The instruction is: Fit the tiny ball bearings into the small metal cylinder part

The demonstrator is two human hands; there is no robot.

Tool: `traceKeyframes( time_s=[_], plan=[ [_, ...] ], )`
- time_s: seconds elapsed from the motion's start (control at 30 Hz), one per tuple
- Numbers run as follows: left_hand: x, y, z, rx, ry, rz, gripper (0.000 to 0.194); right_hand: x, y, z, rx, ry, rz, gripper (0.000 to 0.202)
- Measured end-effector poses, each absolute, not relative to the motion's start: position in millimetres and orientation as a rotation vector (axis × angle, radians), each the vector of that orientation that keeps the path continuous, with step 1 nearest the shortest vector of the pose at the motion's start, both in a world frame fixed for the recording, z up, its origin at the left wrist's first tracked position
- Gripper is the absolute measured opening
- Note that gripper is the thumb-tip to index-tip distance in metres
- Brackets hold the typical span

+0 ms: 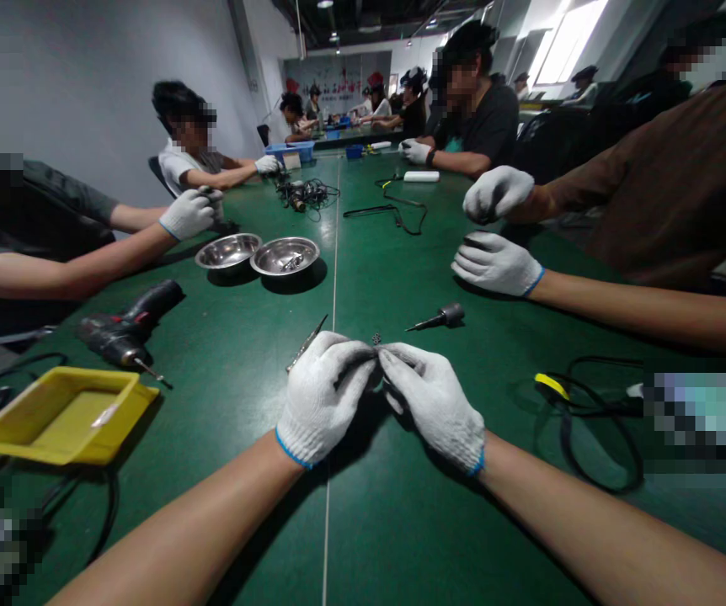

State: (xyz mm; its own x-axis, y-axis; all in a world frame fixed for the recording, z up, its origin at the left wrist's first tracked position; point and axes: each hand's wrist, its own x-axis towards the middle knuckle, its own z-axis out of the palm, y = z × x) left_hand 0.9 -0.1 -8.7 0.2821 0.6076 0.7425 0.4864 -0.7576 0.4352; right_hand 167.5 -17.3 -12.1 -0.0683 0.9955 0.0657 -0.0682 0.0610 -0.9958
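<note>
My left hand [323, 396] and my right hand [434, 400], in white knit gloves with blue cuffs, meet above the green table [262, 539]. The fingertips of both are pinched close together. What they hold is mostly hidden and too small to name. A tiny metal piece [376, 339] shows just beyond the fingertips; I cannot tell whether it is held or lies on the table. Past my left hand lies a thin pointed metal tool [307, 341], like tweezers. Beyond my right hand rests a short tool with a dark round handle [451, 316] and a thin shaft.
Left of me are a yellow tray [53, 454] and a cordless drill [126, 328]. Farther off stand two metal bowls [227, 259], one with small metal parts. Cables [603, 438] lie at right. Gloved co-workers' hands [495, 263] are on both sides; tangled wires [312, 195] lie farther back.
</note>
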Motion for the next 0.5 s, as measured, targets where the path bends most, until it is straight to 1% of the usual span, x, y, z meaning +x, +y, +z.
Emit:
traceKeyframes(
  time_s=[0.13,0.37,0.5],
  plan=[
    [0.5,0.1,-12.7,2.453,0.996,1.499,0.013,168.8,-17.5,-7.6,-1.103,-1.182,1.271,0.044],
    [0.5,2.0,-14.4,2.445,0.985,1.494,0.014,168.5,-15.3,-6.8,-1.097,-1.167,1.223,0.040],
    [1.6,1.8,-12.6,2.411,1.017,1.501,0.009,168.3,-14.7,-9.0,-1.088,-1.143,1.213,0.038]
  ],
)
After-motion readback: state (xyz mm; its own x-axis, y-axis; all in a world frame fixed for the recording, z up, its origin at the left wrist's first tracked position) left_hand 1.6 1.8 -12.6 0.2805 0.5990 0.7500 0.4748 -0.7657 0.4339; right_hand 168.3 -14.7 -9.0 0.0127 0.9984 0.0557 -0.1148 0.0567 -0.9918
